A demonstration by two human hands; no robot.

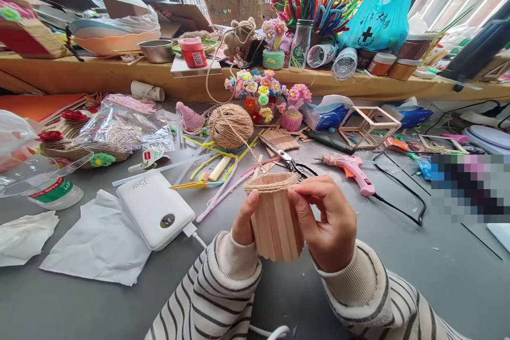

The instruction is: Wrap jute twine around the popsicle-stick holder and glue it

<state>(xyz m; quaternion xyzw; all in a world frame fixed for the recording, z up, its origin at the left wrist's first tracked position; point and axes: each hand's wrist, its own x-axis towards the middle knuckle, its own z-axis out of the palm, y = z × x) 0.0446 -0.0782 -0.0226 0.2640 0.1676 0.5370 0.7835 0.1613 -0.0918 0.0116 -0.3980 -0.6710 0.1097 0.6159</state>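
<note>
Wooden craft sticks form the small pot (274, 218), held upright above the grey bench (398, 276), its rim wrapped in twine. The left hand (244, 220) and right hand (329, 223) both grip its sides. Beyond the pot lie scissors (285, 158), a twine ball (230, 126) and, to the right, a pink glue gun (353, 168).

Your one head camera, looking forward and down, close over your hands, grey table (398, 276) and cluttered shelf (99, 74) beyond

Bare hands, left (244, 221) and right (329, 221); black-and-white striped sleeves with cream ribbed cuffs.
</note>
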